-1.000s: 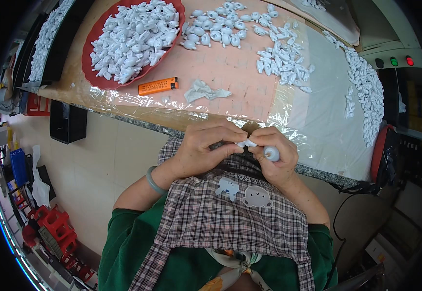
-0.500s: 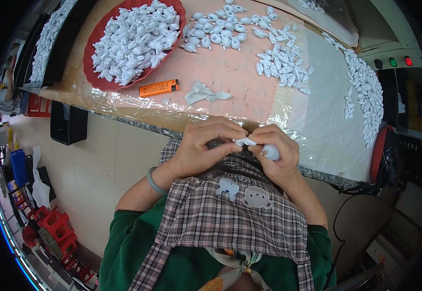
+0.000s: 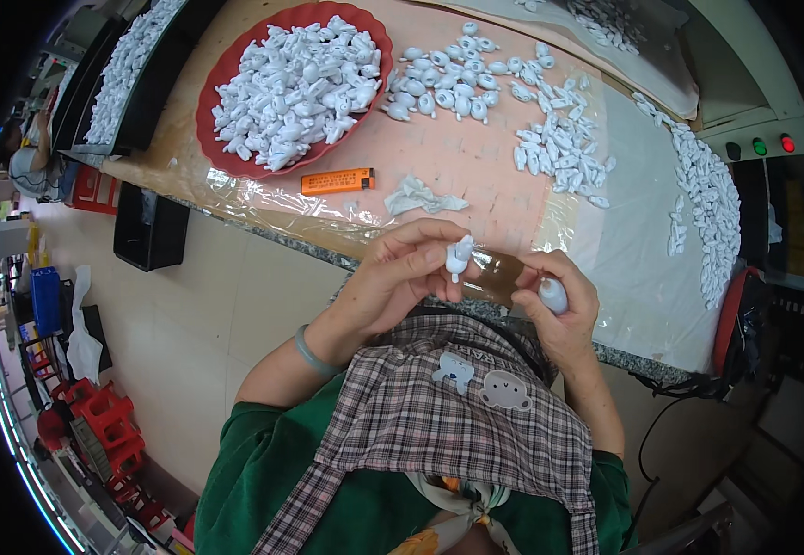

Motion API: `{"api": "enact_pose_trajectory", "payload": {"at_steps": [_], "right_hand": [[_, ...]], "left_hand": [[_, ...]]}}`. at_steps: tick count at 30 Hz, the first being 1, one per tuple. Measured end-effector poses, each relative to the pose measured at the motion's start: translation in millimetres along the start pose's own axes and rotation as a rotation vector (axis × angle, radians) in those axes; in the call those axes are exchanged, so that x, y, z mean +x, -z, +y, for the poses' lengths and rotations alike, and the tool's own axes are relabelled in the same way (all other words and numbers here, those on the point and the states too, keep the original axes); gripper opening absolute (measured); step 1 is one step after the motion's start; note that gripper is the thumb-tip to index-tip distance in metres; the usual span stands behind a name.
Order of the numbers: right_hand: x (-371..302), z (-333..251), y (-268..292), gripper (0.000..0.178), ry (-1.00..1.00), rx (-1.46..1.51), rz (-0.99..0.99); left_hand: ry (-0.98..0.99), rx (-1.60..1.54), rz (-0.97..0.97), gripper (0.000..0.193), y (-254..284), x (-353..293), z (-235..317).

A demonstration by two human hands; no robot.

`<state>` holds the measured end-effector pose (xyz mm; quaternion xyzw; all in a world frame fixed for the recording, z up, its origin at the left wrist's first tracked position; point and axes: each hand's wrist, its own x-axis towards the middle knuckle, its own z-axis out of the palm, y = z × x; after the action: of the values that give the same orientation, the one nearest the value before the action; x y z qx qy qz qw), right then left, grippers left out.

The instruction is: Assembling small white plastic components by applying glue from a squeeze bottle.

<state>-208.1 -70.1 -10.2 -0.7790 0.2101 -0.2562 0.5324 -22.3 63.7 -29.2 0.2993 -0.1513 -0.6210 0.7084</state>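
sitting right of the orange lighter (image 3: 337, 180), toward the apron (image 3: 448, 407) in the head view, a small white figure (image 3: 458, 260) is being pinched by the loosely curled left hand (image 3: 396, 279), long axis pointing roughly apronward. farther right of the lighter, the half-closed right hand (image 3: 568, 319) is gripping a pale bulb-shaped bottle (image 3: 553, 296), apart from the figure.

Head-worn fisheye view — looking down, close over the workbench (image 3: 480, 162).
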Motion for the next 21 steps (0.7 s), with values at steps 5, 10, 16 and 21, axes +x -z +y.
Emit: {"api": "enact_pose_trajectory", "payload": {"at_steps": [5,10,16,21], "right_hand": [[2.0,-0.9,-1.1,0.027,0.019,-0.041,-0.013],[1.6,1.0,-3.4,0.027,0.008,-0.035,-0.018],[-0.7,5.3,-3.7,0.027,-0.03,-0.025,-0.004],[-3.3,5.6,-4.7,0.026,-0.039,-0.031,0.003]], "left_hand": [[0.067,-0.156,-0.006,0.029,0.3,-1.4,0.0],[0.073,-0.125,-0.013,0.03,1.0,-1.1,2.5],[-0.109,0.289,0.036,0.028,-11.2,-2.6,6.5],[-0.299,0.503,-0.008,0.027,-5.5,-0.1,2.4]]}}
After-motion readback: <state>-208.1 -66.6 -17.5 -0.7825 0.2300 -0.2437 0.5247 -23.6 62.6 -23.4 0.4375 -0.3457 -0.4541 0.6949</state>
